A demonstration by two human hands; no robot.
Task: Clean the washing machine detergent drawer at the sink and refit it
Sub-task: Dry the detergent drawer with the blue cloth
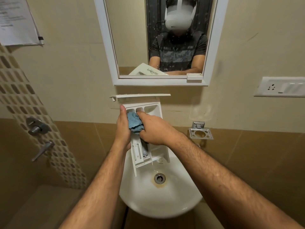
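The detergent drawer [149, 111] is held upright over the white sink [160, 200], its front panel uppermost and its lower end hanging just above the basin, near the drain [159, 178]. It is made of white plastic, long and narrow, and three open compartments are seen side by side near the top; a small insert is fitted lower down. Its left edge is gripped by the left hand [123, 128], with the thumb laid up along the rim. A blue cloth [134, 122] is bunched in the right hand [152, 129], whose fingers are curled round it and pressed into the left-hand compartment. The two hands are close together, with the cloth between them.

In the mirror [160, 40] above, the drawer's front panel is reflected, and a brand word is shown reversed (it appears to read "Whirlpool"). Printed lines are carried on a paper notice [17, 22] on the wall at upper left, but they are too blurred to be read. A socket plate [280, 86] is mounted at the right.
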